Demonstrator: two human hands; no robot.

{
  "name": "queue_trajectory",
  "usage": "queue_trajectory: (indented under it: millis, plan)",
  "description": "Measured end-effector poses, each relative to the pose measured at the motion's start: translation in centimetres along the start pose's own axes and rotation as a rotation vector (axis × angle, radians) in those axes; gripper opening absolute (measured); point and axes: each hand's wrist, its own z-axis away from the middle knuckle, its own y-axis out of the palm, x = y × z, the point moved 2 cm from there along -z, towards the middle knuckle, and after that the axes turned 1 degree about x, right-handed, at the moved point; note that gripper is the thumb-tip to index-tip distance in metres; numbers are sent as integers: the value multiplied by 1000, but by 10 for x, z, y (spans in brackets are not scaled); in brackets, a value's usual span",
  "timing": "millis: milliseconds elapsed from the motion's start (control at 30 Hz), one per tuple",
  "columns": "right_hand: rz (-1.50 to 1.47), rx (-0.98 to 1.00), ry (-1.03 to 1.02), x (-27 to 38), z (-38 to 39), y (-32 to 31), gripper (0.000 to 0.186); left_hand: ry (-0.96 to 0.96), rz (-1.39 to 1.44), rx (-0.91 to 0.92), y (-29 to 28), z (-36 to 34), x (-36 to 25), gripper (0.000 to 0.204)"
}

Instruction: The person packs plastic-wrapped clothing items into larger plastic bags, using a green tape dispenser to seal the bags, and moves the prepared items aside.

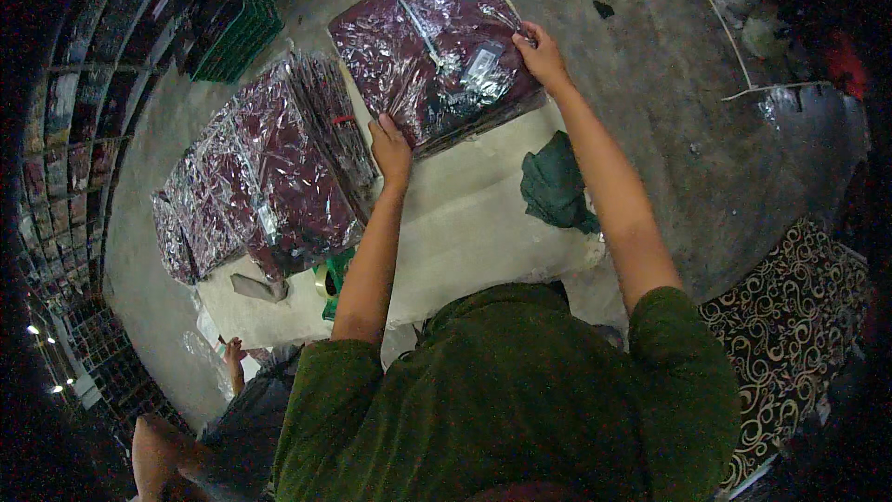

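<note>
A bundle of plastic-wrapped maroon garments [427,46], bound with a pale strap, lies at the far end of the pale table [465,195]. At its near left corner my left hand [391,151] holds the edge, with some fingers hidden. My right hand [543,58] grips the bundle's right edge, fingers on the wrapping. Left of it are more stacks of maroon garments in shiny clear wrapping [265,163], one of them lying edge-on beside my left hand. A crumpled dark green cloth [557,183] rests on the table near my right forearm.
A roll of tape [324,281] and a grey block-like piece [258,288] lie at the table's near left. Another person's hand [233,353] shows at the lower left. A green crate [243,33] stands beyond, shelving at left, a patterned fabric [790,344] at right.
</note>
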Motion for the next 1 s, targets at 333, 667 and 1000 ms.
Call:
queue_trajectory:
  millis: [333,667,1000]
  plan:
    - [761,-74,27,-56,270,-38,69,-23,38,112,-13,137,17,43]
    - [-6,-30,39,70,338,37,57,-686,1360,832,-42,246,-39,52]
    - [-1329,246,527,34,318,-68,47,-751,1163,-91,-146,152,96,52]
